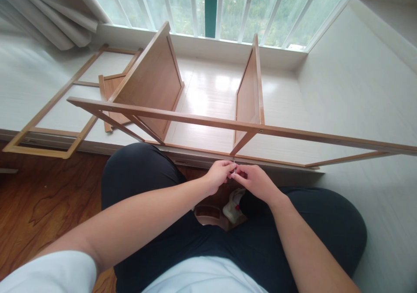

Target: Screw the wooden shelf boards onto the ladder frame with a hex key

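A wooden shelf frame (182,118) lies on its side on the pale ledge, its long rail crossing in front of me. Two wooden shelf panels, the left panel (151,76) and the right panel (250,82), stand up from it. Below the right panel, at the near lower rail, my left hand (217,176) and my right hand (256,180) meet with fingertips closed. Between them is a thin silvery metal piece (234,169), whose upper end points at the rail. Whether it is a screw or a hex key is too small to tell.
Another wooden ladder-like frame (52,104) lies at the left, with a small wooden panel (114,87) on it. A barred window (182,6) and a grey curtain (48,11) are behind. A stool (208,215) and a white bag (233,206) show between my legs.
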`<state>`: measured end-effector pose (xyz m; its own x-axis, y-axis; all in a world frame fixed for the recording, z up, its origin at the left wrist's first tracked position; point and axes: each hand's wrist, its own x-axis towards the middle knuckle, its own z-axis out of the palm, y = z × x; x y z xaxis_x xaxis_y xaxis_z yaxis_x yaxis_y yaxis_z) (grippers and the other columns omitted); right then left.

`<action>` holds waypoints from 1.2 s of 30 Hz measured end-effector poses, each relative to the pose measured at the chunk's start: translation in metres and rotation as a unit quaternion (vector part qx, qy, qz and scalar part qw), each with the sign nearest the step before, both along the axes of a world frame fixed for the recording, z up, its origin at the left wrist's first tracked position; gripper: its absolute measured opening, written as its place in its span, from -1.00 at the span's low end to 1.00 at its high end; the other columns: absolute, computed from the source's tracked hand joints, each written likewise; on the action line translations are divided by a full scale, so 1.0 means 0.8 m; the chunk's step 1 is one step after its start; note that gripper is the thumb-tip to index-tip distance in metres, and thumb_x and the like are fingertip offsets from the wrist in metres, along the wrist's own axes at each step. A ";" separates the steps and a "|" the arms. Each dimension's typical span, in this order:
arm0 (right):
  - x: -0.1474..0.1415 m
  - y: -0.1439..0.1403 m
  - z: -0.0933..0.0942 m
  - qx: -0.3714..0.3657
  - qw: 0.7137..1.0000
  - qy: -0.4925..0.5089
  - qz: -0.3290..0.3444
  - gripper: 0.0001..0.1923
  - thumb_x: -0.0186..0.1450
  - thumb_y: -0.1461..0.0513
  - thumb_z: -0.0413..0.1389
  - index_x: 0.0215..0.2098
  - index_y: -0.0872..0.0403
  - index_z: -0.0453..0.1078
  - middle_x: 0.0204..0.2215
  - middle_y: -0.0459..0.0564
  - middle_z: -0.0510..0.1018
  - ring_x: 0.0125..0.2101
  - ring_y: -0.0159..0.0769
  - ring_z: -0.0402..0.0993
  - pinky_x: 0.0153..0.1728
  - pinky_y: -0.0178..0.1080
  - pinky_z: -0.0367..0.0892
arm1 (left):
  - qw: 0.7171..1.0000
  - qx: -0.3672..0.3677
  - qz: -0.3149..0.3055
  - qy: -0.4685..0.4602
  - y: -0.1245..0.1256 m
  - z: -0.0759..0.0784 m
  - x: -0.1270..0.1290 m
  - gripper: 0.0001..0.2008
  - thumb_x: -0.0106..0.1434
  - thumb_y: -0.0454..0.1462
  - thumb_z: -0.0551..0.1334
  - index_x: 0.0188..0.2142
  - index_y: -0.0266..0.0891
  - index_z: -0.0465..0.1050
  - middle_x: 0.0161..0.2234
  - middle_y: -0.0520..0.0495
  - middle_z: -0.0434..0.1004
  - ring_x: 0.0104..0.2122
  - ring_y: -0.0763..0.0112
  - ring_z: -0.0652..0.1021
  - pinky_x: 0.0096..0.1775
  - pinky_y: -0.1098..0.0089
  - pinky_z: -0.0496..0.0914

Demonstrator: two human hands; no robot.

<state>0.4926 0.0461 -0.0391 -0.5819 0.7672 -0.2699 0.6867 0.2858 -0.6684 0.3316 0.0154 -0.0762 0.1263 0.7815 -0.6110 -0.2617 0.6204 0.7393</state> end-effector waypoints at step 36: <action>0.003 0.000 -0.007 -0.014 1.000 0.024 -0.015 -0.69 0.37 0.03 0.08 -0.39 0.03 0.49 -0.51 -0.07 0.55 -0.49 -0.30 0.37 -0.45 -0.28 0.13 | 1.000 0.009 0.008 0.017 0.001 0.004 -0.003 -0.78 0.17 -0.14 0.31 -0.38 -0.30 0.50 -0.52 0.03 0.38 -0.54 0.55 0.31 -0.51 0.50 0.12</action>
